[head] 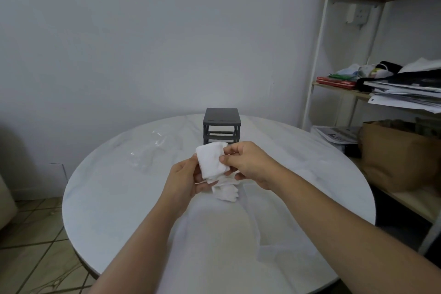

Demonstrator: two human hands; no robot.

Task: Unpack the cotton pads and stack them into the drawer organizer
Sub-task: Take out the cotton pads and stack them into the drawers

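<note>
Holding pads: a person is holding a small stack of white cotton pads above a round white table, both hands meeting on it at the centre of the view.
Left hand: the left hand is cupping the stack from below and behind, with the fingers curling round its lower edge.
Right hand: the right hand is pinching the stack's right edge between thumb and forefinger, with the other fingers curling under.
Loose pads: more loose pads are spilling out untidily just beneath the hands; whether they are all resting on the table is not clear.
Organizer: the dark grey organizer is standing upright at the table's far side, just behind the stack, which is covering its lower front.
Wrapper: a clear plastic wrapper is lying crumpled on the table, left of the organizer and apart from the hands.
Shelf: a shelf is standing right of the table, carrying papers and a brown bag.
</note>
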